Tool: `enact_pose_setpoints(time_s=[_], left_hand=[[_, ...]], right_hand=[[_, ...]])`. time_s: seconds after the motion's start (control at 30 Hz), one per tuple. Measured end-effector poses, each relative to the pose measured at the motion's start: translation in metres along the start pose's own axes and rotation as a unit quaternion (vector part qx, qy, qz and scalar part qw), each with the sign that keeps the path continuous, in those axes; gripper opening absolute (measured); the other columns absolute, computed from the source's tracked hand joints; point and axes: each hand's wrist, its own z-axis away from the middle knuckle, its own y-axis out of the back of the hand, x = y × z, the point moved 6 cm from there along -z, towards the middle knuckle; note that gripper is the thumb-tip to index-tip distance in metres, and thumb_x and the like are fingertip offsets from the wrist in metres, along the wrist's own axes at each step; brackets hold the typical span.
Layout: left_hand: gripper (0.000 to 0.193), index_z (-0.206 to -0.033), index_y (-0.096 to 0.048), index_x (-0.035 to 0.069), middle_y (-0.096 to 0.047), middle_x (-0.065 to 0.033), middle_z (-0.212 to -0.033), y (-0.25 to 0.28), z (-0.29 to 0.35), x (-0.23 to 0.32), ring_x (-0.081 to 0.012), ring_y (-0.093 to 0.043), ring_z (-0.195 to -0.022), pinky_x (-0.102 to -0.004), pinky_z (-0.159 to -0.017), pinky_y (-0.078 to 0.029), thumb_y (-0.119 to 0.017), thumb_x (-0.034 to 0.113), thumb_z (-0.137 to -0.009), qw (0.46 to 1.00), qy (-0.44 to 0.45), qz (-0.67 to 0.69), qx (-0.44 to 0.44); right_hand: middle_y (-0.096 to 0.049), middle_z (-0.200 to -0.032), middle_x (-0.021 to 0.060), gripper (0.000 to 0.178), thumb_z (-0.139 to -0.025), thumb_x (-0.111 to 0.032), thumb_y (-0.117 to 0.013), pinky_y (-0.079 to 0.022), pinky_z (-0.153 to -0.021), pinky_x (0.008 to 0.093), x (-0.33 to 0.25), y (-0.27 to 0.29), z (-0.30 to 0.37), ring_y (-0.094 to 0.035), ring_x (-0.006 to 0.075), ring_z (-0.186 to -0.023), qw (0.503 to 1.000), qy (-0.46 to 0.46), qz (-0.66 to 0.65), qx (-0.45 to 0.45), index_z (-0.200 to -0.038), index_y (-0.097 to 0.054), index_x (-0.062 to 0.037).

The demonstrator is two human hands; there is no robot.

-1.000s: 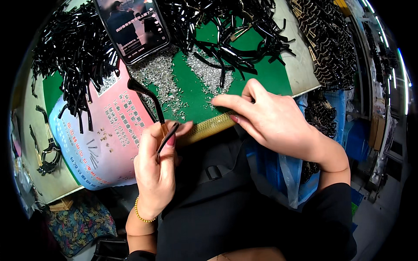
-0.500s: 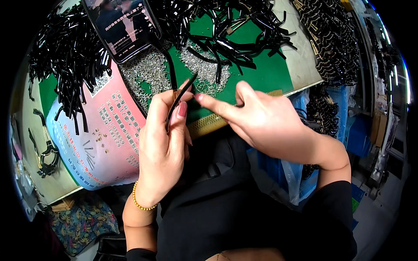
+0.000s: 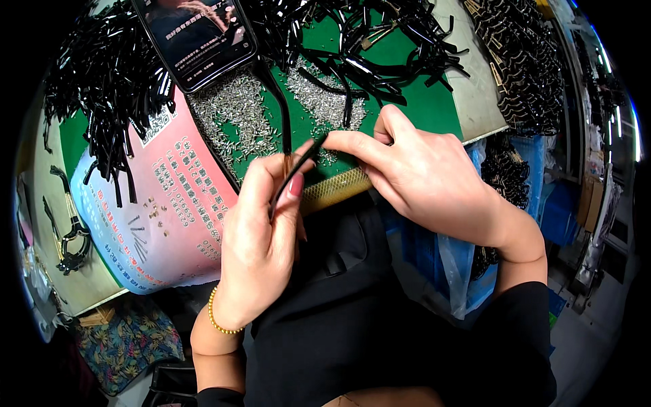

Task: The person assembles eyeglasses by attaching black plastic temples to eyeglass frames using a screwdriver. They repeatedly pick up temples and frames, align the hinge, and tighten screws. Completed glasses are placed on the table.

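Holding: left hand (image 3: 261, 237) pinches a slim black curved strip (image 3: 293, 175) between thumb and fingers, just off the near edge of the table (image 3: 475, 102).
Right hand: right hand (image 3: 427, 176) is closed on the strip's upper end, forefinger and thumb meeting it at the tip.
Whether a pin is in those fingertips: cannot tell, too small.
Supply: a heap of small silver pins (image 3: 237, 115) lies on the green mat (image 3: 420, 102), mid-table, just beyond the hands.
Unworked pieces, as I judge: black strips (image 3: 102, 74) piled at the far left corner, more tangled black strips (image 3: 380, 41) along the far edge.
Progress: one strip in hand; both piles look large, so much seems left.
Nearby: a phone (image 3: 196, 37) leans at the far edge; a pink printed sheet (image 3: 156, 210) covers the left side.
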Motion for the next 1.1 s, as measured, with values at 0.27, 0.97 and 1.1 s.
enact_pose_setpoints(time_s=[0.27,0.97,1.1], left_hand=[[0.018,-0.122,-0.053,-0.003,-0.073,-0.0143,-0.112,0.010,0.028,-0.009,-0.0066,-0.056,-0.061,-0.0218,-0.059,-0.049,-0.046,0.001,-0.106,0.996,0.026,0.075,0.051],[0.032,-0.129,-0.062,-0.005,-0.075,-0.0124,-0.094,0.026,0.026,-0.005,-0.0148,-0.062,-0.060,-0.0280,-0.057,-0.051,-0.058,-0.004,-0.097,0.983,-0.058,-0.120,0.126],[0.037,-0.124,-0.062,-0.009,-0.070,-0.0166,-0.091,0.015,0.031,-0.003,-0.0285,-0.066,-0.066,-0.0361,-0.060,-0.053,-0.065,-0.010,-0.087,0.875,-0.279,-0.361,0.159]], right_hand=[[-0.054,-0.092,0.0169,0.046,-0.090,-0.008,-0.062,-0.051,-0.051,0.0374,0.000,-0.002,-0.006,-0.064,0.0277,-0.060,1.000,0.024,0.014,-0.013,-0.134,-0.058,-0.0202],[-0.050,-0.088,0.0022,0.053,-0.104,-0.014,-0.047,-0.048,-0.050,0.0225,-0.037,-0.002,-0.018,-0.058,0.0076,-0.057,0.763,-0.162,-0.543,-0.311,-0.153,-0.027,-0.0091],[-0.057,-0.093,0.0090,0.052,-0.104,-0.020,-0.051,-0.047,-0.047,0.0259,-0.036,-0.008,-0.011,-0.055,0.0104,-0.053,0.711,-0.174,-0.604,-0.316,-0.147,-0.026,-0.0034]])
